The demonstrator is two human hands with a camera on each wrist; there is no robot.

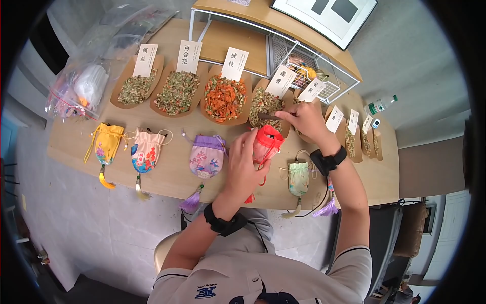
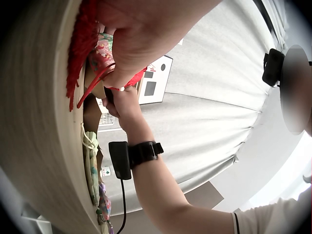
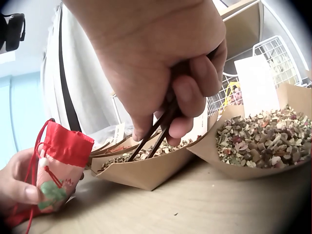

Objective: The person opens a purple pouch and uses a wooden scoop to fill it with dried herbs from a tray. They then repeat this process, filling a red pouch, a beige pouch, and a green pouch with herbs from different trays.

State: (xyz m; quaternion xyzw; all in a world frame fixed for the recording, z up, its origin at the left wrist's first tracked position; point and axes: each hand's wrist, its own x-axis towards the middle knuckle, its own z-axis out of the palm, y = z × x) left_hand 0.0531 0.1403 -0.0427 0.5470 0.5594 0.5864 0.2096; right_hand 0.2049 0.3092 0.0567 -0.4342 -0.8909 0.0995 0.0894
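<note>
The left hand (image 1: 243, 164) grips a red-topped pouch (image 1: 267, 143), its mouth upward; in the right wrist view the pouch (image 3: 63, 168) shows a red drawstring and a green and pink pattern. Pinched in the right hand (image 1: 309, 121) is a dark two-pronged tool (image 3: 158, 131), like tongs or tweezers. Its tips reach into the dried herbs of a brown paper tray (image 3: 141, 174), whose card stands at the back. In the left wrist view the left hand (image 2: 141, 36) covers part of the pouch, and the right hand (image 2: 126, 105) is beyond it.
More herb trays with cards stand in a curved row, one holding orange pieces (image 1: 225, 99). Yellow (image 1: 107, 144), cream (image 1: 146, 151), purple (image 1: 206, 158) and green (image 1: 298, 178) pouches lie along the front. Behind are a wire-framed shelf (image 1: 304, 30) and plastic bags (image 1: 83, 88); a bottle (image 1: 380, 105) lies right.
</note>
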